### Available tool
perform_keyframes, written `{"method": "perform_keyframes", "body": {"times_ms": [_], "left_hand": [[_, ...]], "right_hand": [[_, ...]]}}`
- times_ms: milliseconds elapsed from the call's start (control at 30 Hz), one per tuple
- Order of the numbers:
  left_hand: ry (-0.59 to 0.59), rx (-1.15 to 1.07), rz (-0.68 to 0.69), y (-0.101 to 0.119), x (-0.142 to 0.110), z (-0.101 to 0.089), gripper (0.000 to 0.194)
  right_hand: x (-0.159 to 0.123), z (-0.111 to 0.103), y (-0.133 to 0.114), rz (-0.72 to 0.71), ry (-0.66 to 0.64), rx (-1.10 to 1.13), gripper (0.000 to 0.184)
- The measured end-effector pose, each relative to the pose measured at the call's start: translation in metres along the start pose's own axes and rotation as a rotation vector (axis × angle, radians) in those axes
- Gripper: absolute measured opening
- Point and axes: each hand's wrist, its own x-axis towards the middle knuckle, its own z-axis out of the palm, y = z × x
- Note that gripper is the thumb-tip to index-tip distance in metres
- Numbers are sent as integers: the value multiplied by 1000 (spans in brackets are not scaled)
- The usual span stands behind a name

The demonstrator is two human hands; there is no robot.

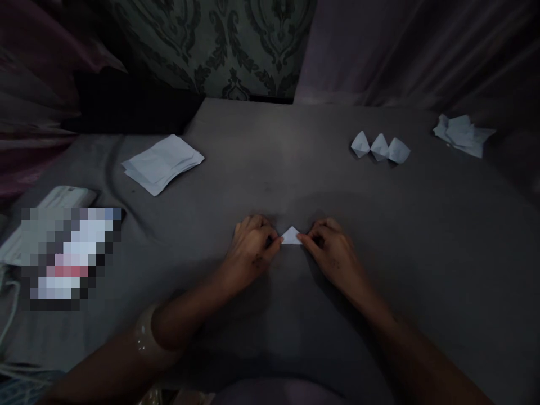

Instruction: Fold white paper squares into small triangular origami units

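Note:
A small folded paper triangle (pixel 291 236), white with its point facing away from me, is held low over the grey cloth in the middle of the view. My left hand (pixel 255 243) pinches its left corner between thumb and forefinger. At the right corner, my right hand (pixel 332 247) grips it in the same way, the other fingers curled in. Beyond my right hand stand three folded paper shapes (pixel 379 147) side by side in a row. Whether the triangle touches the cloth I cannot tell.
A stack of white paper sheets (pixel 162 163) lies at the back left. Crumpled paper (pixel 463 135) sits at the far right. On the left are a blurred-out phone-like device (pixel 73 256), a white box-shaped device (pixel 76 196) and a cable (pixel 12 315). Dark cloth (pixel 139 107) lies behind.

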Motion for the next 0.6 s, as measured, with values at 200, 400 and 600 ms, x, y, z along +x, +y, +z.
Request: {"method": "perform_keyframes", "body": {"times_ms": [200, 400, 600], "left_hand": [[-47, 170, 53, 1, 4, -11, 24], [16, -72, 33, -5, 8, -15, 21], [-41, -8, 506, 4, -1, -12, 29]], "right_hand": [[2, -1, 2, 19, -21, -88, 25], [4, 0, 5, 12, -6, -107, 26], [6, 4, 7, 10, 0, -109, 26]]}}
